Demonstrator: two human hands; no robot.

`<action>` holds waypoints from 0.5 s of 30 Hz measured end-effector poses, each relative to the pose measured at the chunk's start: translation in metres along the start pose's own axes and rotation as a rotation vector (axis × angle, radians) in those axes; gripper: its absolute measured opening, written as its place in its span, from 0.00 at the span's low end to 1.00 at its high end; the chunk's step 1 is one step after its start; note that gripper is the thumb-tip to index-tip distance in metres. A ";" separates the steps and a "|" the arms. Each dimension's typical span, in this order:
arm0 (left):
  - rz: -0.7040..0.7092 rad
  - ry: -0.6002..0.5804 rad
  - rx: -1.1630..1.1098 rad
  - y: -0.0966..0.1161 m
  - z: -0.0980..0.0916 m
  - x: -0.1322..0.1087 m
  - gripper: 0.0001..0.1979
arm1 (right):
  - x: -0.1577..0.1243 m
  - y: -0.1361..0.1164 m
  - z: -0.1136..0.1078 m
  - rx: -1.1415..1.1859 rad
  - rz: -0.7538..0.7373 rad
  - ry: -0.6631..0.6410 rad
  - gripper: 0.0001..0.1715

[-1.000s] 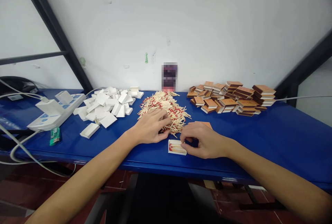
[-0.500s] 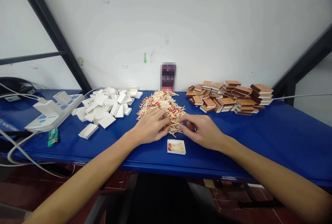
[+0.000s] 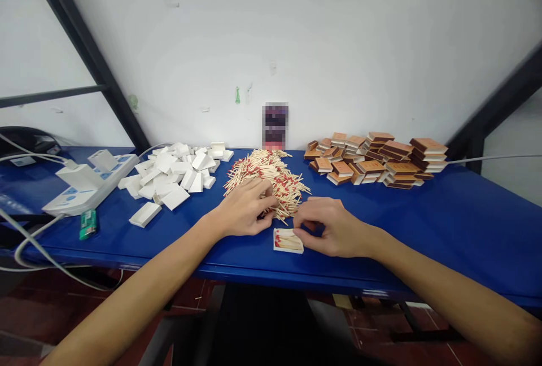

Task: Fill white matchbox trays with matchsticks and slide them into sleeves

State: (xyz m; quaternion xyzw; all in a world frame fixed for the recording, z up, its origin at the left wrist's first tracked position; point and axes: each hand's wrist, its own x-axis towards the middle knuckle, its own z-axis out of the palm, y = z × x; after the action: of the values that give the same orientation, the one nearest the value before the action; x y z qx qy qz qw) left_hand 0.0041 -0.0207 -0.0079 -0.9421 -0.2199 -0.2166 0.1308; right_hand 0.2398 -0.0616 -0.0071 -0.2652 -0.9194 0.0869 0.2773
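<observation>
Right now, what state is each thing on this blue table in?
match tray, open, partly filled with matches.
match pile, loose heap.
white trays, jumbled heap.
brown matchboxes, closed, stacked.
power strip, plugs inserted.
left hand, curled on match pile, grip unclear.
right hand, fingertips at match tray's edge, grip unclear.

No legible text on the matchbox tray [image 3: 288,240], the brown matchboxes [image 3: 376,160] or the power strip [image 3: 91,182]

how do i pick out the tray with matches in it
On the blue table, find the heap of matches in the middle. Just in front of it, by the right hand, lies one white tray. Unlike the trays piled left, it holds red-tipped matches.
</observation>
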 end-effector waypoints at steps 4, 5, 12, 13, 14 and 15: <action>-0.008 -0.046 0.011 0.001 0.000 0.001 0.09 | 0.000 0.001 0.000 -0.072 -0.020 -0.042 0.10; -0.007 -0.046 0.006 0.001 0.001 0.001 0.09 | 0.000 0.002 0.000 -0.093 -0.005 -0.027 0.11; 0.002 -0.032 -0.005 -0.001 0.004 -0.001 0.09 | 0.002 0.014 0.005 -0.183 0.163 0.044 0.09; 0.001 -0.033 -0.005 -0.002 0.005 -0.001 0.09 | 0.002 0.015 0.006 -0.182 0.191 0.028 0.08; 0.001 -0.032 -0.007 -0.002 0.005 -0.001 0.09 | 0.002 0.016 0.007 -0.179 0.219 0.012 0.08; -0.002 -0.033 -0.011 -0.002 0.005 -0.001 0.09 | 0.002 0.017 0.008 -0.174 0.244 -0.006 0.08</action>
State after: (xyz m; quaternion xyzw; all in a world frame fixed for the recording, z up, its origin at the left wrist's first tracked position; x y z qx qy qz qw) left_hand 0.0042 -0.0179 -0.0121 -0.9462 -0.2215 -0.2023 0.1216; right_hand 0.2412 -0.0462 -0.0179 -0.3977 -0.8852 0.0406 0.2380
